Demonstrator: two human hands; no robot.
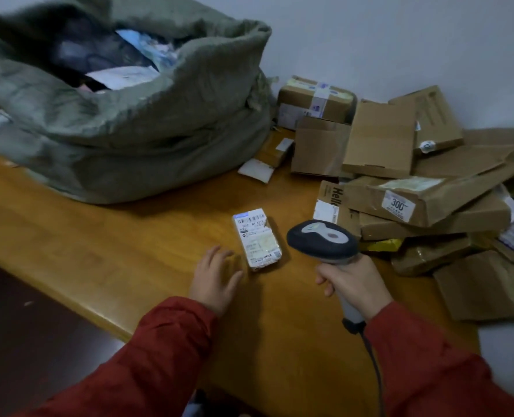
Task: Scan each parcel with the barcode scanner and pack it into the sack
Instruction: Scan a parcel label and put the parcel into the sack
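Note:
A small white-labelled parcel [257,238] lies flat on the wooden table [99,236], barcode side up. My left hand [215,279] is just left of it with relaxed fingers, apart from the parcel and holding nothing. My right hand [353,281] grips the handle of a grey barcode scanner [322,239], whose dark head hangs just right of the parcel. A big green sack [147,115] stands open at the back left with parcels inside.
A heap of brown cardboard parcels [424,188] covers the table's right side up to the wall. A small white packet [255,170] lies near the sack's base. The scanner's cable [376,371] trails toward me. The table's front edge runs diagonally at the left, dark floor below.

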